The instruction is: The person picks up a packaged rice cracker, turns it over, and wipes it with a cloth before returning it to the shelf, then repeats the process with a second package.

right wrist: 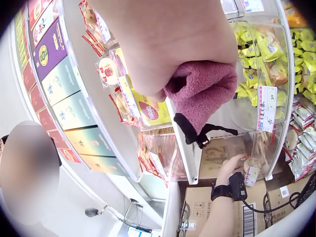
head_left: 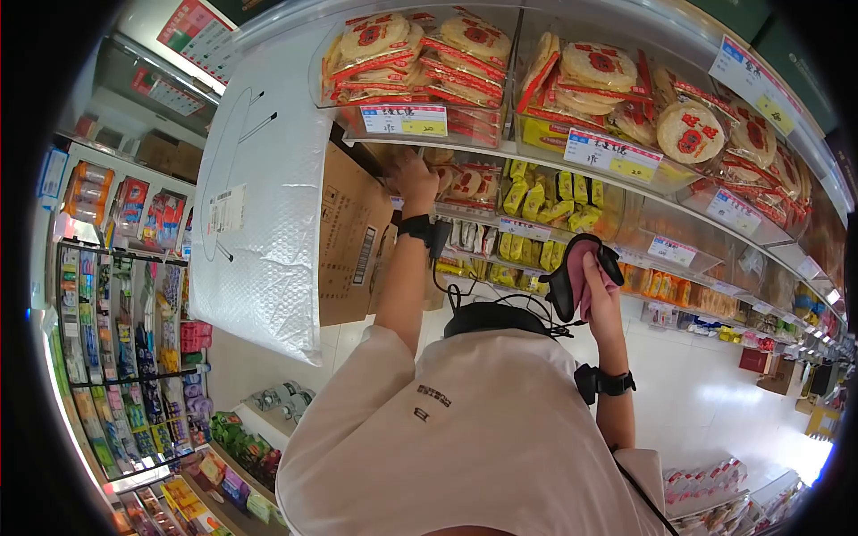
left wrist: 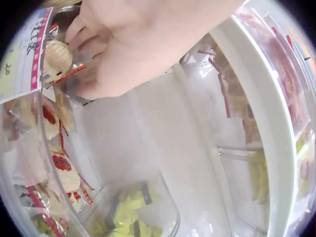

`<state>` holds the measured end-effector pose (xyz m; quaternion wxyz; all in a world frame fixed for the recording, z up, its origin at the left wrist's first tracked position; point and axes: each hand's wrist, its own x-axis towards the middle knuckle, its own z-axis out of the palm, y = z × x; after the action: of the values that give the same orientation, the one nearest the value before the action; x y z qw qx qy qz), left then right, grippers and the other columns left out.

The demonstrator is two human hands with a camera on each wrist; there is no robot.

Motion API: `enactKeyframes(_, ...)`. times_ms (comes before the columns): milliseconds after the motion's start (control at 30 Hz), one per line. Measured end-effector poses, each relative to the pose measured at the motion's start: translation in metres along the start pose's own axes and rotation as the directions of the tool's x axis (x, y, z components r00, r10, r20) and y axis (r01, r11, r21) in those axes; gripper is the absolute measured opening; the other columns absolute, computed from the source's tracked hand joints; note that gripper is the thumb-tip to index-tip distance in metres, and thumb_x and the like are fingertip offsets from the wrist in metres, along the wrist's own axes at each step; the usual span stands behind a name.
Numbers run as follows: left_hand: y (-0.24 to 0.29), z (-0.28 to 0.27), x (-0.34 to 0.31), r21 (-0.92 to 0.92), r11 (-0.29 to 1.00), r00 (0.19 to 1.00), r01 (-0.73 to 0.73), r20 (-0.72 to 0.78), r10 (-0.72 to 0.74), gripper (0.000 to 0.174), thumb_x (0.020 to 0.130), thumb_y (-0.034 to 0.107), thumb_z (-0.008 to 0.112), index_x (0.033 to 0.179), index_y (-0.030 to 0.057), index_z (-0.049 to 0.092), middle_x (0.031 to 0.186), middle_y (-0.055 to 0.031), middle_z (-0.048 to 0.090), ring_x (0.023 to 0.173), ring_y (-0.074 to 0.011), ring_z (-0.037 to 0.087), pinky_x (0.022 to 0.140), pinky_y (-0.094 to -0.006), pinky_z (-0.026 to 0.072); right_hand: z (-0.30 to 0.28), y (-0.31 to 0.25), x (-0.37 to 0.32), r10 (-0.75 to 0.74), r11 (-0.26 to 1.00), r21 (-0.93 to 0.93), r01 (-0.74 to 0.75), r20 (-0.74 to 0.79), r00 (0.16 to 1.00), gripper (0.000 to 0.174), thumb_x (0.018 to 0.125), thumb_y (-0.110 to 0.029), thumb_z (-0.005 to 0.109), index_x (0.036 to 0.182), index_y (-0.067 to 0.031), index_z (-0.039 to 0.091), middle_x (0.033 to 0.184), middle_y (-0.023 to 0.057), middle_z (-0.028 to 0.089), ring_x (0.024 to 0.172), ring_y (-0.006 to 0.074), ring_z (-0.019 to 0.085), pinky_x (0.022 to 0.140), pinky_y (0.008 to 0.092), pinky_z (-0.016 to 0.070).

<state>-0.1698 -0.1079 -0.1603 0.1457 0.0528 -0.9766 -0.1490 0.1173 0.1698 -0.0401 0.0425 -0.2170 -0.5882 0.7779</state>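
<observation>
My left hand (head_left: 413,179) reaches into a clear bin on the shelf beneath the top row. In the left wrist view the bent fingers and thumb of that hand (left wrist: 123,44) are at wrapped round crackers (left wrist: 58,60) behind a price label; whether they pinch a wrapper or the clear plastic cannot be told. My right hand (head_left: 604,299) grips a folded pink cloth (head_left: 586,284) with black edging, held in front of the lower shelves. The right wrist view shows the cloth (right wrist: 205,91) bunched under that hand (right wrist: 173,39), with a black strap dangling.
A large silver padded sheet (head_left: 259,196) and a cardboard box (head_left: 351,237) stand left of the left arm. Bins of crackers (head_left: 601,67) fill the top shelf, and yellow packets (head_left: 559,201) lie lower. Black cables hang near my chest. A person stands at the left of the right wrist view.
</observation>
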Motion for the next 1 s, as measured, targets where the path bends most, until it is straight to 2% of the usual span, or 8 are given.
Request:
enactKeyframes(200, 0.005, -0.002, -0.005, 0.027, 0.999, 0.986, 0.021, 0.163, -0.025, 0.045, 0.078, 0.025, 0.076, 0.112, -0.0014, 0.063, 0.119, -0.0231, 0.061, 0.121, -0.0415, 0.051, 0.097, -0.0557, 0.0426, -0.003, 0.005, 0.001, -0.021, 0.999, 0.022, 0.023, -0.079, 0.997, 0.022, 0.100, -0.027, 0.061, 0.081, -0.0162, 0.063, 0.047, -0.0088, 0.042, 0.035, 0.0020, 0.031, 0.037, 0.0219, 0.0188)
enactKeyframes(300, 0.001, -0.006, -0.006, -0.129, 0.991, 0.948, 0.043, 0.317, 0.000, 0.035, 0.082, 0.012, 0.068, 0.114, -0.0013, 0.061, 0.109, -0.0296, 0.063, 0.109, -0.0451, 0.058, 0.093, -0.0543, 0.0452, -0.004, -0.002, -0.005, 0.035, 0.999, -0.012, -0.036, -0.093, 0.995, 0.023, 0.100, -0.030, 0.060, 0.083, -0.0162, 0.064, 0.046, -0.0080, 0.043, 0.034, 0.0028, 0.032, 0.036, 0.0219, 0.0189)
enactKeyframes(400, -0.004, -0.012, -0.008, -0.219, 0.974, 0.980, 0.057, 0.198, -0.013, 0.028, 0.085, 0.007, 0.061, 0.111, -0.0034, 0.060, 0.099, -0.0305, 0.064, 0.096, -0.0461, 0.062, 0.085, -0.0497, 0.0489, -0.009, 0.001, -0.005, 0.060, 0.997, -0.043, -0.063, -0.080, 0.995, 0.024, 0.100, -0.033, 0.060, 0.084, -0.0159, 0.065, 0.046, -0.0073, 0.044, 0.033, 0.0030, 0.034, 0.034, 0.0218, 0.0195)
enactKeyframes(500, -0.001, -0.033, -0.017, -0.359, 0.913, 0.960, -0.195, -0.260, 0.102, 0.020, 0.090, 0.004, 0.055, 0.107, -0.0058, 0.059, 0.098, -0.0312, 0.064, 0.093, -0.0484, 0.061, 0.082, -0.0498, 0.0499, -0.013, 0.003, -0.003, 0.076, 0.995, -0.060, -0.077, -0.025, 0.997, 0.025, 0.097, -0.039, 0.063, 0.091, -0.0152, 0.067, 0.052, -0.0076, 0.049, 0.037, 0.0023, 0.040, 0.036, 0.0206, 0.0251)
enactKeyframes(667, 0.022, -0.110, -0.052, -0.807, 0.580, 0.986, 0.109, 0.163, 0.042, 0.037, 0.100, 0.019, 0.057, 0.127, -0.0056, 0.056, 0.110, -0.0115, 0.066, 0.103, -0.0179, 0.062, 0.084, -0.0328, 0.0501, 0.003, 0.000, 0.010, 0.112, 0.990, -0.082, -0.115, -0.044, 0.993, 0.033, 0.098, -0.046, 0.059, 0.097, -0.0136, 0.067, 0.049, -0.0051, 0.046, 0.035, 0.0056, 0.041, 0.035, 0.0223, 0.0262)
enactKeyframes(767, 0.034, -0.128, -0.071, -0.861, 0.305, 0.902, 0.407, 0.432, 0.019, 0.036, 0.099, 0.019, 0.059, 0.128, -0.0025, 0.057, 0.111, -0.0074, 0.065, 0.103, -0.0154, 0.062, 0.085, -0.0299, 0.0498, 0.007, 0.000, 0.021, 0.110, 0.984, -0.145, -0.108, 0.003, 0.994, 0.042, 0.098, -0.052, 0.056, 0.111, -0.0127, 0.065, 0.048, -0.0035, 0.044, 0.036, 0.0072, 0.043, 0.036, 0.0233, 0.0296)
enactKeyframes(933, 0.060, -0.145, -0.101, -0.853, 0.116, 0.833, 0.508, 0.521, 0.185, 0.032, 0.098, 0.012, 0.058, 0.126, -0.0010, 0.059, 0.098, 0.0011, 0.061, 0.080, -0.0050, 0.050, 0.070, -0.0207, 0.0414, 0.029, -0.001, 0.033, 0.064, 0.986, -0.156, -0.054, 0.060, 0.996, 0.044, 0.098, -0.053, 0.055, 0.118, -0.0138, 0.064, 0.051, -0.0031, 0.045, 0.039, 0.0069, 0.045, 0.038, 0.0237, 0.0325)
enactKeyframes(1000, 0.067, -0.143, -0.112, -0.871, 0.231, 0.835, 0.434, 0.485, 0.260, 0.030, 0.098, 0.012, 0.056, 0.126, -0.0013, 0.058, 0.098, 0.0009, 0.061, 0.082, -0.0053, 0.051, 0.071, -0.0208, 0.0420, 0.037, -0.005, 0.037, 0.092, 0.983, -0.166, -0.072, 0.121, 0.988, 0.045, 0.098, -0.053, 0.054, 0.118, -0.0132, 0.063, 0.053, -0.0034, 0.046, 0.040, 0.0067, 0.045, 0.038, 0.0236, 0.0327)
